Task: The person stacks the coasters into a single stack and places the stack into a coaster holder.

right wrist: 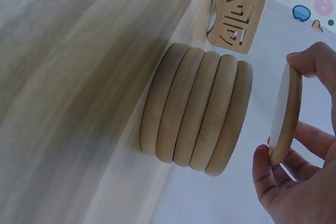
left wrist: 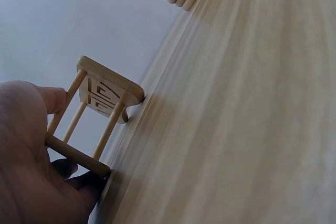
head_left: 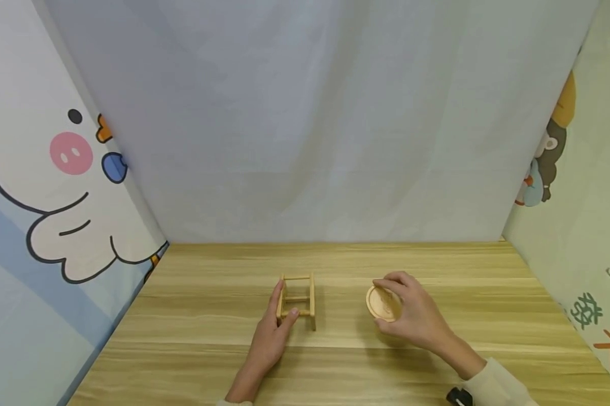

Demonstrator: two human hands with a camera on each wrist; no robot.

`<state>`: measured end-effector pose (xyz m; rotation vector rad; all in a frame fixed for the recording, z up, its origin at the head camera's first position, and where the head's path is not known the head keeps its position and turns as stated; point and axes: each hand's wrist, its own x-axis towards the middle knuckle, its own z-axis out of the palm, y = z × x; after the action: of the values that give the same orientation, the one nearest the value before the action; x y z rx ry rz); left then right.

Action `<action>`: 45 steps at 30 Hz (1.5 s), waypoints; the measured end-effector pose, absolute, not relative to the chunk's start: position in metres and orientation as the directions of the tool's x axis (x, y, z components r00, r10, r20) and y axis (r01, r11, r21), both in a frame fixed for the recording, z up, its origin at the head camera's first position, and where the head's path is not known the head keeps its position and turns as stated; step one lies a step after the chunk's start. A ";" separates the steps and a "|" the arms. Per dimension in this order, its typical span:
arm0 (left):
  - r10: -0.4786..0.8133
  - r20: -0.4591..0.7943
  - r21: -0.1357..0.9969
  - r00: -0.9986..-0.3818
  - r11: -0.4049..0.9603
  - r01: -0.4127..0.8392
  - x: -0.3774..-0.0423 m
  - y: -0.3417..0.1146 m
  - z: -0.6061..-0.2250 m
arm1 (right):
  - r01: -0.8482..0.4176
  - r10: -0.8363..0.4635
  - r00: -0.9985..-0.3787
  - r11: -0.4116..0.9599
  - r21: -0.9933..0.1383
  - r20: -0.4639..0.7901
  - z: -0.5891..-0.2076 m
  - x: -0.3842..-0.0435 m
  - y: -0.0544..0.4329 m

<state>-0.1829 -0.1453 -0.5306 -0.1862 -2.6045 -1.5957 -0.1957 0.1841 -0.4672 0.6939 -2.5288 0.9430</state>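
My left hand (head_left: 270,341) grips a small wooden coaster rack (head_left: 312,304) standing on the table, thumb over a crossbar and fingers around one side panel. Slots cut in a pattern mark the rack's far panel (left wrist: 102,90) in the left wrist view. Over to the right, my right hand (head_left: 419,316) pinches a round wooden coaster (head_left: 383,304) by its edge, between thumb and fingers. Just below it, in the right wrist view, several like coasters form a neat stack (right wrist: 197,111) on the table. From the head, the held coaster and hand hide that stack.
The wood-grain table (head_left: 335,378) ends at a plain pale curtain (head_left: 305,141) behind. Printed cloth walls close in the left (head_left: 46,225) and right (head_left: 564,242) sides. A small black object (head_left: 459,396) sits by the right sleeve.
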 end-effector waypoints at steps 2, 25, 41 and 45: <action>0.062 0.135 0.881 -0.989 0.450 0.148 -0.183 -0.145 -0.531 | -0.550 -0.317 -0.822 0.657 -0.516 0.473 -0.467 -0.195 0.187; 0.062 0.129 0.886 -0.990 0.442 0.143 -0.182 -0.145 -0.529 | -0.506 -0.303 -0.851 0.694 -0.512 0.430 -0.478 -0.187 0.206; 0.065 0.123 0.890 -0.990 0.434 0.139 -0.183 -0.145 -0.529 | -0.496 -0.321 -0.862 0.695 -0.521 0.392 -0.484 -0.188 0.208; 0.064 0.121 0.889 -0.991 0.437 0.136 -0.183 -0.145 -0.529 | -0.505 -0.331 -0.856 0.697 -0.509 0.397 -0.486 -0.188 0.208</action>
<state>-0.1831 -0.1451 -0.5286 -0.1815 -2.6038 -1.6210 -0.1880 0.2082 -0.4864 0.6641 -2.6330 0.9094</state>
